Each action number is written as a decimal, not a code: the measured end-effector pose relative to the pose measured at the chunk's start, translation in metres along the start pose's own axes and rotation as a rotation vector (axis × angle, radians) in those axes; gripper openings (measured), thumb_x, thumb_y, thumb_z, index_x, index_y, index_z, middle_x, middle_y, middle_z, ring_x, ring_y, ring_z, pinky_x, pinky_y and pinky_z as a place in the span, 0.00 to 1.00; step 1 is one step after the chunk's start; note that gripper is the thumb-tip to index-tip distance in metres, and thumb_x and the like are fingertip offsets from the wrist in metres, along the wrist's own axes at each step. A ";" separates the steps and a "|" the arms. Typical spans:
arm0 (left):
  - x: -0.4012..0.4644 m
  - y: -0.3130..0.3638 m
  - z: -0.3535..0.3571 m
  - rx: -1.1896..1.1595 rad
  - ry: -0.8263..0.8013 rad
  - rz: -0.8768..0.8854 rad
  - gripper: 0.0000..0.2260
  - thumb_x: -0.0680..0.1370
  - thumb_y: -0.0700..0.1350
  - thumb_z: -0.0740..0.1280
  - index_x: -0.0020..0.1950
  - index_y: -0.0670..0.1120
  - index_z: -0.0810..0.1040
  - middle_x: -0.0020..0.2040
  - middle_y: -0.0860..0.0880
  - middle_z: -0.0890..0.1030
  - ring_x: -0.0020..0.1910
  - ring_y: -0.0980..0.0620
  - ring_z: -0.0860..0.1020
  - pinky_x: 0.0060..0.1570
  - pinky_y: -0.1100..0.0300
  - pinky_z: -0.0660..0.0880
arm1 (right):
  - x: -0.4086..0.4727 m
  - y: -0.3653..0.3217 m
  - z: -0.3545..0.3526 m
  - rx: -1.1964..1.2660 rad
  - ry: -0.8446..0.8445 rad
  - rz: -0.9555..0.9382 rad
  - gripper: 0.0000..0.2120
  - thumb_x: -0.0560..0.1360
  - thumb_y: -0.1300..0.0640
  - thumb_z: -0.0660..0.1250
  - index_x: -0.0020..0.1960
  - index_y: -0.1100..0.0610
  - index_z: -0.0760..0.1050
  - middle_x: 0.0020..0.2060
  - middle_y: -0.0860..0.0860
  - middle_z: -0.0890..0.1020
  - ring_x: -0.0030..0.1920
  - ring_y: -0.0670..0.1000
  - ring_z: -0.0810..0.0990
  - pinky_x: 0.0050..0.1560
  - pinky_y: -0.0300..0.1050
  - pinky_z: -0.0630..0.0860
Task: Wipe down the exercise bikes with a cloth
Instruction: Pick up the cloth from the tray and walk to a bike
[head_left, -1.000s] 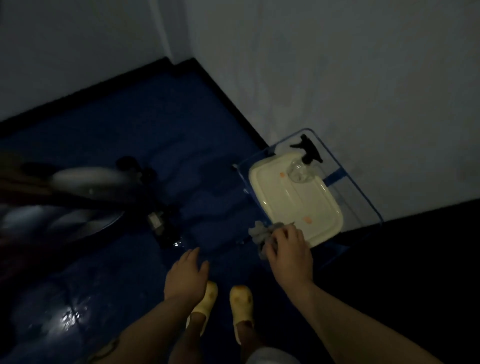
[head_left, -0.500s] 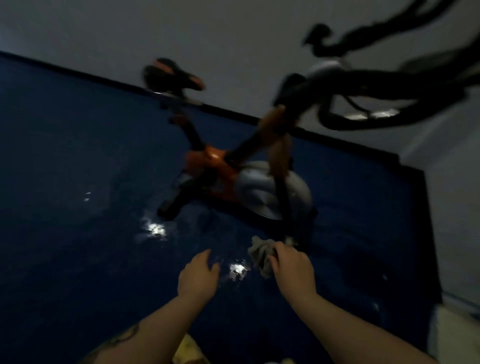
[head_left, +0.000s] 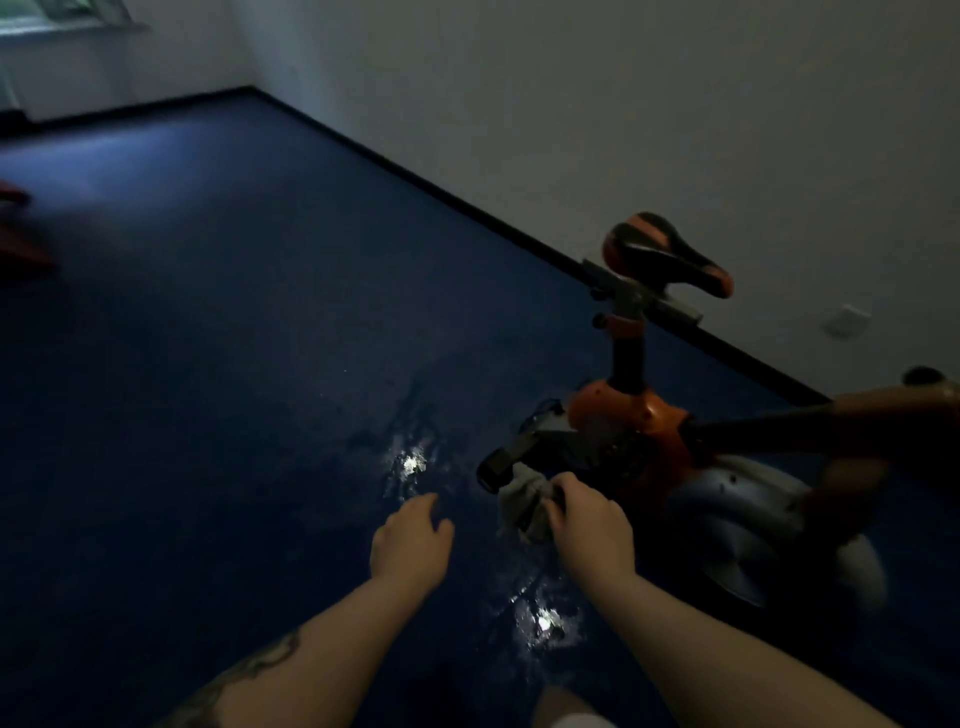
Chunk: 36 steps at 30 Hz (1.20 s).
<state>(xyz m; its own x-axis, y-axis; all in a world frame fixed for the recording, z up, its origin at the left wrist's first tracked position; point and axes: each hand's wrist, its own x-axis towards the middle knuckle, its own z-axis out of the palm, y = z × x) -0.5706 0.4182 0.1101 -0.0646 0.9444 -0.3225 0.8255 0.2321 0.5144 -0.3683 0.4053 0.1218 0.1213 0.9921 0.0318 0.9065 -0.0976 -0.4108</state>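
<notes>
Exercise bike (head_left: 649, 431): we see 1 orange and black bike standing on the blue floor (head_left: 234, 338) at the right, near the white wall (head_left: 623, 130); its black and orange saddle (head_left: 667, 254) sits on top of an upright post, and a pale flywheel cover (head_left: 737, 514) lies low at the right.
Cloth (head_left: 522, 501): a crumpled pale rag, held in front of the bike's lower frame; we cannot tell whether it touches the bike.
Right hand (head_left: 589, 525): we see it from the back, knuckles up, fingers curled round the cloth and bunching it; the forearm runs in from the lower right.
Left hand (head_left: 410, 543): held out palm down beside the right hand, just apart from it, fingers loosely bent and holding nothing; the forearm comes in from the lower left and carries a dark tattoo near the frame's bottom.
Floor: glossy, with 2 bright glints of reflected light, 1 beyond the left hand and 1 between the forearms.
Light: the room is dim, so fine detail on the bike is hard for us to read.
</notes>
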 end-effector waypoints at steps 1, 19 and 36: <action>0.014 -0.004 -0.008 -0.003 0.004 -0.014 0.20 0.79 0.50 0.58 0.71 0.49 0.68 0.70 0.49 0.72 0.65 0.47 0.72 0.63 0.54 0.66 | 0.014 -0.011 0.005 0.005 -0.001 -0.001 0.05 0.78 0.51 0.60 0.52 0.51 0.71 0.46 0.48 0.81 0.45 0.53 0.78 0.40 0.45 0.64; 0.326 -0.017 -0.133 -0.018 0.008 -0.089 0.18 0.79 0.49 0.59 0.69 0.49 0.71 0.68 0.49 0.73 0.65 0.47 0.73 0.63 0.55 0.67 | 0.335 -0.130 0.089 -0.037 -0.088 -0.058 0.04 0.77 0.50 0.60 0.48 0.51 0.70 0.42 0.47 0.79 0.44 0.51 0.78 0.41 0.45 0.62; 0.684 0.063 -0.224 0.125 -0.240 0.256 0.21 0.80 0.51 0.57 0.74 0.49 0.65 0.73 0.49 0.68 0.69 0.47 0.69 0.68 0.51 0.65 | 0.607 -0.184 0.129 0.035 0.104 0.441 0.03 0.78 0.51 0.60 0.47 0.49 0.70 0.40 0.47 0.80 0.41 0.50 0.77 0.51 0.46 0.69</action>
<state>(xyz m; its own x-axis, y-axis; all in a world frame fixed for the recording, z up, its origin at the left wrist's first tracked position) -0.6880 1.1314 0.0996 0.2743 0.8830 -0.3808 0.8608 -0.0490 0.5065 -0.5134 1.0351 0.0991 0.5342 0.8431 -0.0620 0.7450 -0.5042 -0.4367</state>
